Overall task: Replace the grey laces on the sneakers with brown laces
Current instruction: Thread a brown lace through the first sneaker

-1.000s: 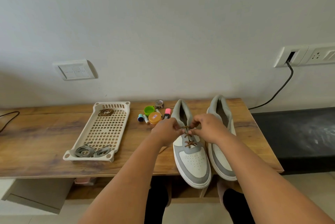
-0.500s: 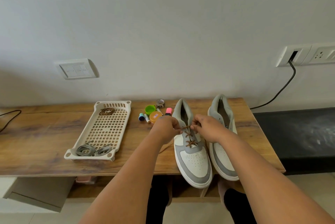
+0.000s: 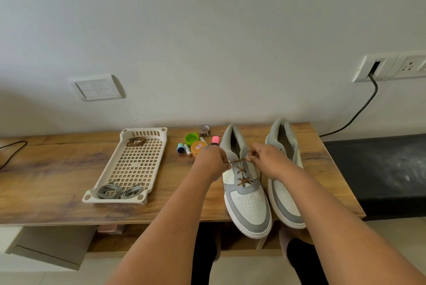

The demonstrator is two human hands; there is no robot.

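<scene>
I've got both hands, left hand (image 3: 211,162) and right hand (image 3: 268,160), each pinching an end of the brown lace (image 3: 242,170) over the left sneaker (image 3: 247,201) on the desk (image 3: 57,181), and uneven pulling could leave one end short.

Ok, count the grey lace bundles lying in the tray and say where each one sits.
2. Both lie at the near end of the tray: one grey lace bundle in the near-left corner, the other grey bundle just to its right. None seems hidden; the far-end coil is brown.
</scene>
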